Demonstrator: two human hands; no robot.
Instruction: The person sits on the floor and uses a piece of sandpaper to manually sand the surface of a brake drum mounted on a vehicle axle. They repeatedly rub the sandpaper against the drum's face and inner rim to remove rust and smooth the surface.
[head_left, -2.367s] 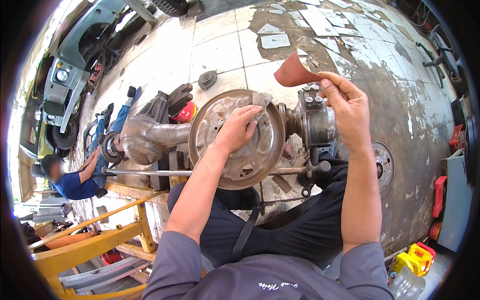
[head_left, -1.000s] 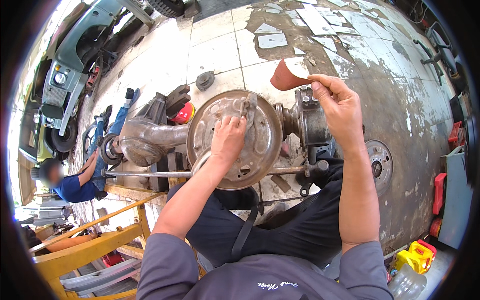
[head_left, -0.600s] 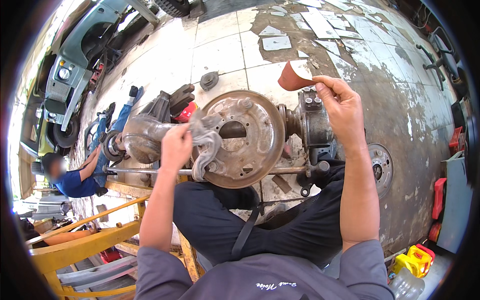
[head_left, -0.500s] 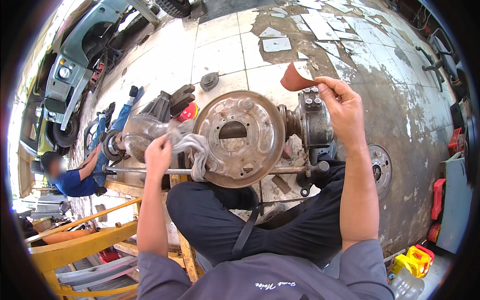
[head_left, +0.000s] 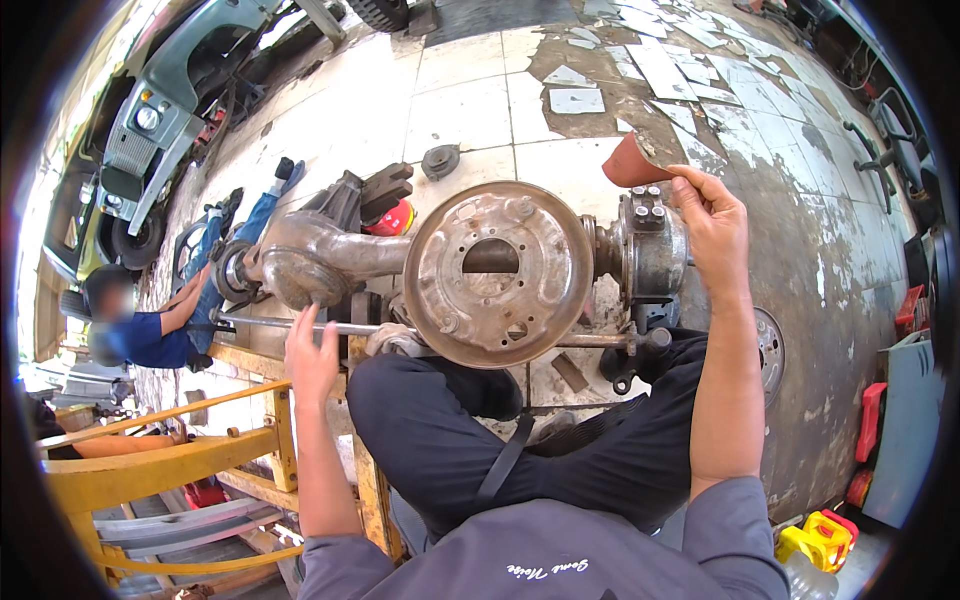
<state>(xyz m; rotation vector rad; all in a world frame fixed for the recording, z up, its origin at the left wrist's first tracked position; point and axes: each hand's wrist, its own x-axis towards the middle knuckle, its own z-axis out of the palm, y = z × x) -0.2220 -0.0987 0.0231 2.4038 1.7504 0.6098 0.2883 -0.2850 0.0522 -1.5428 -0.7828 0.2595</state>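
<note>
My right hand [head_left: 716, 222] is closed, with thumb and fingers pinching one edge of a curled reddish-brown sheet of sandpaper [head_left: 630, 163] in the air, right of the brake backing plate. My left hand [head_left: 313, 352] is empty, its fingers apart, beside a long steel rod [head_left: 290, 323]. A grey-white rag [head_left: 397, 340] lies over that rod near my knee. The round, rust-stained backing plate [head_left: 548, 268] stands in front of me, with a large central hole and smaller bolt holes. To its left runs the axle housing [head_left: 310, 255]; to its right sits a dark metal hub [head_left: 655, 245].
A yellow metal frame [head_left: 150, 478] stands at my lower left. Another person [head_left: 150, 352] is on the floor at far left, near a parked vehicle [head_left: 150, 125]. A small round metal part [head_left: 440, 162] and broken tiles [head_left: 655, 70] lie ahead. A disc [head_left: 770, 350] lies at right.
My left hand has let go of the rag, which now rests on the rod, and its fingers have opened. The sandpaper stays in my right hand. The whole view has shifted slightly.
</note>
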